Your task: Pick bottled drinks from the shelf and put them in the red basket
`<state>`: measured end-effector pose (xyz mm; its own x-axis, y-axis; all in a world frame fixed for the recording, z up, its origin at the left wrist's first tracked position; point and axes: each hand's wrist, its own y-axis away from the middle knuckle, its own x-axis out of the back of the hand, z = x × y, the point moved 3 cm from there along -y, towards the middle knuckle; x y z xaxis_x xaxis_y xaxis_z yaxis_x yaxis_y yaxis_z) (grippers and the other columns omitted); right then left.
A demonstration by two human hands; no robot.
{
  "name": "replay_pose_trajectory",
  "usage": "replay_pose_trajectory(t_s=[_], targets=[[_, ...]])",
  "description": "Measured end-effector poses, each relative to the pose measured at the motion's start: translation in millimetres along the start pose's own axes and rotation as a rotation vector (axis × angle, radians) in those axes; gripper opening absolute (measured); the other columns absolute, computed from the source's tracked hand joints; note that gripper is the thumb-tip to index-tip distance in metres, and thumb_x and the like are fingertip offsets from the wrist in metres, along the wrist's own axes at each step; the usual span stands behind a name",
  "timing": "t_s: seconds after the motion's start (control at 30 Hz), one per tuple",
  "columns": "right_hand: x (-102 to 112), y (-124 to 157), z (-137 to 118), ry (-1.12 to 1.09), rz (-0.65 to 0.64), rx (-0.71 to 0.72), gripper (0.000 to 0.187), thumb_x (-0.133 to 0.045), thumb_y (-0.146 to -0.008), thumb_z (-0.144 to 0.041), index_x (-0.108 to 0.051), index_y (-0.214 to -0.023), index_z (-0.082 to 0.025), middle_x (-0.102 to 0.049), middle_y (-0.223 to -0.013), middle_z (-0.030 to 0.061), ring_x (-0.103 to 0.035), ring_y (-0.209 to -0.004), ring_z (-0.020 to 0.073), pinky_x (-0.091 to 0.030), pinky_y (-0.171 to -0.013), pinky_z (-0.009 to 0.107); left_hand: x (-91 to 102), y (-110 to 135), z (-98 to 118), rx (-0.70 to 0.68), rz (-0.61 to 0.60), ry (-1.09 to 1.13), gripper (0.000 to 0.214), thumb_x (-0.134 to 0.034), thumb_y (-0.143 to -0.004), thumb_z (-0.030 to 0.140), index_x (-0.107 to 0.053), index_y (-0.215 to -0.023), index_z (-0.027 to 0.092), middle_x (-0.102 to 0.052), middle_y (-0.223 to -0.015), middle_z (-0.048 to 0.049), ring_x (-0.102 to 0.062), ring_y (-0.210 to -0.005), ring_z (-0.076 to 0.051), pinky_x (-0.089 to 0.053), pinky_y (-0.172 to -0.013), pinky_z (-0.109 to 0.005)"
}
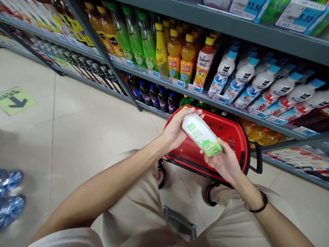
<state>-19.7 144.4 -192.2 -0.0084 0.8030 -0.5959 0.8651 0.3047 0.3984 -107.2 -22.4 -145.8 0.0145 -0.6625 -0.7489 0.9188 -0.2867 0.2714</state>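
Observation:
A white and green drink carton, printed with "100%", is held tilted between my two hands. My left hand grips its upper end, fingers curled behind it. Around the lower right end, my right hand has its thumb on the edge and fingers underneath. Directly below the carton, a red shopping basket sits on the floor between my feet and the shelf. Its black handle sticks out at the right. The carton and my hands hide part of the basket's inside.
Shelves of bottled drinks run across the front, with Qoo bottles and blue-capped bottles. Pepsi bottles stand lower down. A green arrow sticker marks the tiled floor at left. Clear water bottles are at the left edge.

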Motion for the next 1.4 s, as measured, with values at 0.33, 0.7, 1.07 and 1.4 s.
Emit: replay_pose_trajectory(t_s=[0.33,0.7,1.07,1.4], targets=[[1.9,0.9,2.4,0.184,-0.057,0.096,0.051,-0.091,-0.084,-0.048,-0.073,-0.12,-0.017,-0.082,-0.11,0.0128,-0.072,-0.07,0.0171,-0.052,-0.044,0.02,7.5,-5.1,3.4,0.006,0.083,0.051,0.02,-0.084,-0.086,0.03,-0.068,-0.084,0.018,-0.082,-0.097,-0.0041,-0.078,-0.096,-0.018,-0.057,-0.1,-0.033],[7.7,0.9,12.5,0.119,-0.156,-0.084,0.071,-0.07,-0.091,-0.079,-0.076,-0.122,-0.015,-0.085,-0.092,0.0157,-0.068,-0.051,0.0169,-0.053,-0.049,0.025,11.3,-3.3,5.6,-0.012,-0.013,0.019,0.022,-0.09,-0.077,0.025,-0.069,-0.077,0.018,-0.077,-0.085,0.0003,-0.075,-0.087,-0.016,-0.057,-0.093,-0.033],[2.6,4.0,20.0,0.177,-0.199,-0.112,0.078,-0.073,-0.084,-0.085,-0.082,-0.097,-0.009,-0.077,-0.073,0.0115,-0.068,-0.053,0.0161,-0.053,-0.048,0.024,8.9,-0.1,7.7,-0.01,-0.043,0.023,0.024,-0.086,-0.077,0.025,-0.064,-0.072,0.017,-0.07,-0.076,0.0029,-0.072,-0.08,-0.013,-0.056,-0.083,-0.028],[-0.7,-2.4,28.0,0.373,0.037,0.078,0.078,-0.099,-0.069,-0.056,-0.055,-0.12,-0.017,-0.08,-0.089,0.0094,-0.07,-0.055,0.0191,-0.051,-0.041,0.026,9.6,1.0,2.3,-0.047,-0.089,-0.142,0.035,-0.094,-0.072,0.039,-0.067,-0.07,0.017,-0.071,-0.077,0.0015,-0.066,-0.075,-0.012,-0.053,-0.075,-0.026]])
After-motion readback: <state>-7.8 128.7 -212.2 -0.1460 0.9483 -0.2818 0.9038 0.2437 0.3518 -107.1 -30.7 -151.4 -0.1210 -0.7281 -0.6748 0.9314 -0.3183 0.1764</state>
